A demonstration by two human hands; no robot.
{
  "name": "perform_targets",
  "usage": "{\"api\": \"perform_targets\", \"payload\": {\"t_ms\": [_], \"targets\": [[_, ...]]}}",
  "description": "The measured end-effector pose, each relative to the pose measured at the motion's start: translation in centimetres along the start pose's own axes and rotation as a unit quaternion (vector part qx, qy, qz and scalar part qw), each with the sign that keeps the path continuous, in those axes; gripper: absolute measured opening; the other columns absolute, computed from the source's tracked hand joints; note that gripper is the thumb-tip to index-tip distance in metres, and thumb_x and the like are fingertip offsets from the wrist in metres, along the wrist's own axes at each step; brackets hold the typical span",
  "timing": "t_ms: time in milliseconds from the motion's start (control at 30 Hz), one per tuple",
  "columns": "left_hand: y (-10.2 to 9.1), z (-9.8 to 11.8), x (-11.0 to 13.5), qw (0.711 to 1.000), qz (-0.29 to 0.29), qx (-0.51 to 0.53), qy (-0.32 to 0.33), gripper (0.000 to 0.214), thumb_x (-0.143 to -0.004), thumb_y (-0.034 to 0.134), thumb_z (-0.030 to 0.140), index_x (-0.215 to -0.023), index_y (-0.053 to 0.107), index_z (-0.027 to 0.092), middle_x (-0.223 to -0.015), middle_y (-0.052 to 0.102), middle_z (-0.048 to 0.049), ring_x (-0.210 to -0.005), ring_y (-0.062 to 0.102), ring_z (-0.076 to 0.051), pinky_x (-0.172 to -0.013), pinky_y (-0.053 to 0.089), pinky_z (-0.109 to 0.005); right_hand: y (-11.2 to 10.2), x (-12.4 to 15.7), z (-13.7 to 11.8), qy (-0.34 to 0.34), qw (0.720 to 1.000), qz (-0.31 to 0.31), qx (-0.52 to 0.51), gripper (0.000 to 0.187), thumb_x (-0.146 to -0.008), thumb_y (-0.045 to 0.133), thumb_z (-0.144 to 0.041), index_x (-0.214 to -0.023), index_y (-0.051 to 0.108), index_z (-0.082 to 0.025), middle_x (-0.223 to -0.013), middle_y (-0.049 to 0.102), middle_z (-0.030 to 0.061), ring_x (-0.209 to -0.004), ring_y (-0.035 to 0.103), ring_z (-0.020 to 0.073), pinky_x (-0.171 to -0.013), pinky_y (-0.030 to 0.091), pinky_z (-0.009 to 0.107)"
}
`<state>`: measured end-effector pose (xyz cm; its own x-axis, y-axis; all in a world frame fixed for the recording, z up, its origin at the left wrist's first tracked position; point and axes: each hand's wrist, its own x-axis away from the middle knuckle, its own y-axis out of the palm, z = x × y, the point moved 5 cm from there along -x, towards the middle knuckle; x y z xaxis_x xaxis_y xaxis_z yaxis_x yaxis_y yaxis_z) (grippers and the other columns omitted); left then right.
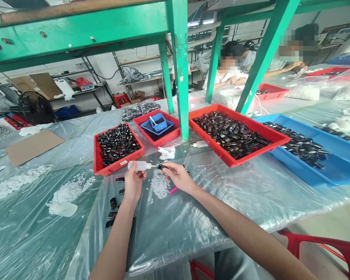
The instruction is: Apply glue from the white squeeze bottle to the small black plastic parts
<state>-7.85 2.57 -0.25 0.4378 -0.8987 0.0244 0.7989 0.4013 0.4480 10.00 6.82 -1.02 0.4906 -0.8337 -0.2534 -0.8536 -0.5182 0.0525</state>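
Observation:
My left hand [135,182] is closed around a translucent white squeeze bottle [140,166], which lies level with its thin needle tip pointing right. The tip meets a small black plastic part [161,167] pinched in the fingers of my right hand [179,175]. Beneath the two hands a heap of small white pieces [160,186] is spread on the plastic-covered table. A pink stick-like tool [173,190] lies partly under my right hand. Several loose black parts [113,203] lie beside my left forearm.
Red trays [118,170] [239,162] of black parts flank a green post [181,77]. Another red tray [175,134] holds a blue tray with a scoop [158,122]. A large blue tray [338,167] stands right. Cardboard [35,147] lies left. People sit working beyond.

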Motion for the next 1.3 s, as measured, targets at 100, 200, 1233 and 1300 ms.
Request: {"api": "perform_targets", "payload": {"t_ms": [100,200,1233,1300], "targets": [[-0.1,0.1,0.1,1.000,0.006,-0.012,0.015,0.034,-0.076,0.074,0.048,-0.076,0.062,0.016,-0.056,0.053,0.0016,-0.050,0.049,-0.011,-0.050,0.036,-0.024,-0.1,0.0,0.1,0.005,1.000,0.002,0.003,0.033,-0.090,0.064,-0.046,-0.108,0.069,-0.019,-0.084,0.067,0.0040,-0.054,0.052,0.0114,-0.056,0.046,0.027],[-0.1,0.4,0.1,0.999,0.005,-0.032,0.037,0.033,-0.076,0.075,0.046,-0.076,0.063,0.016,-0.057,0.056,0.0005,-0.049,0.050,-0.011,-0.050,0.036,-0.025,-0.1,0.0,0.3,0.011,1.000,0.001,0.009,0.034,-0.090,0.063,-0.047,-0.108,0.070,-0.019,-0.079,0.064,0.0030,-0.053,0.050,0.0118,-0.053,0.044,0.027],[0.3,1.2,0.6,0.990,-0.010,-0.096,0.101,0.038,-0.077,0.075,0.050,-0.077,0.067,0.013,-0.061,0.062,-0.0030,-0.051,0.052,-0.011,-0.049,0.035,-0.024,0.0,-0.3,1.0,0.031,0.998,-0.022,-0.055,0.042,-0.085,0.067,-0.054,-0.107,0.073,-0.019,-0.074,0.058,0.0002,-0.051,0.048,0.0094,-0.047,0.040,0.024],[0.3,1.1,0.6,0.991,-0.010,-0.093,0.098,0.037,-0.077,0.075,0.050,-0.077,0.068,0.013,-0.061,0.062,-0.0029,-0.051,0.052,-0.011,-0.049,0.035,-0.024,0.0,-0.3,1.0,0.033,0.998,-0.023,-0.057,0.042,-0.084,0.068,-0.055,-0.106,0.073,-0.019,-0.073,0.058,0.0001,-0.050,0.048,0.0092,-0.046,0.038,0.023]]}}
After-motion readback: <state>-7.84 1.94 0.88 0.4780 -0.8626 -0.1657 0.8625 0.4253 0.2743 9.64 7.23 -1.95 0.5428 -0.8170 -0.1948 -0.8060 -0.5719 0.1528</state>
